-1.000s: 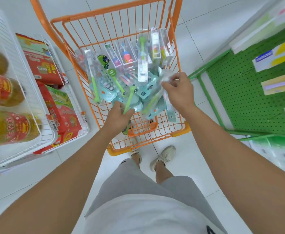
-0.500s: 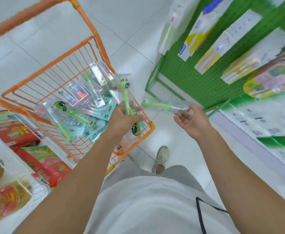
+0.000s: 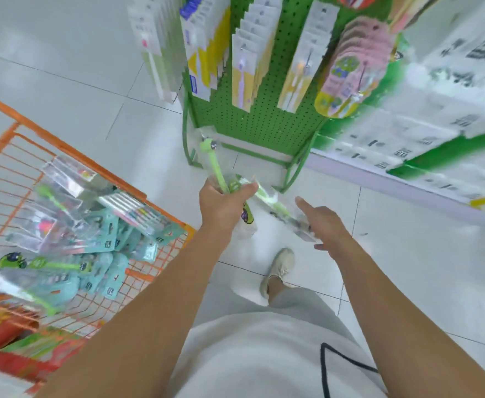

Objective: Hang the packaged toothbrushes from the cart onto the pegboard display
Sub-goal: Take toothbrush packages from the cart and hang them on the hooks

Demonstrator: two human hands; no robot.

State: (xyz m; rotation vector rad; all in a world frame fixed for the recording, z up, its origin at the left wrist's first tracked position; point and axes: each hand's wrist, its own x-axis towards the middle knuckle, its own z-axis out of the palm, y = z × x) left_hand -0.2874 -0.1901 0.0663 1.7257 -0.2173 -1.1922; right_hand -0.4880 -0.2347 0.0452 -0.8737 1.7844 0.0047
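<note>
My left hand (image 3: 221, 205) grips a clear-packaged green toothbrush (image 3: 215, 165), its head pointing up toward the green pegboard display (image 3: 264, 122). My right hand (image 3: 327, 222) holds a second clear toothbrush package (image 3: 275, 206) that lies across the gap between my hands, index finger stretched out along it. The orange wire cart (image 3: 72, 150) stands at the left with several packaged toothbrushes (image 3: 92, 234) piled inside, green and teal ones among them. Both hands are in front of the pegboard's lower edge, right of the cart.
White and yellow packs (image 3: 252, 53) and pink round ones (image 3: 350, 61) hang on the pegboard. Its green frame legs (image 3: 188, 139) stand on the white tiled floor. A printed green-and-white panel (image 3: 436, 133) runs along the right. Red goods (image 3: 11, 349) sit at the lower left.
I have turned from the cart to the pegboard. Both hands lifted a packaged toothbrush out of the cart and carried it right, toward the display.
</note>
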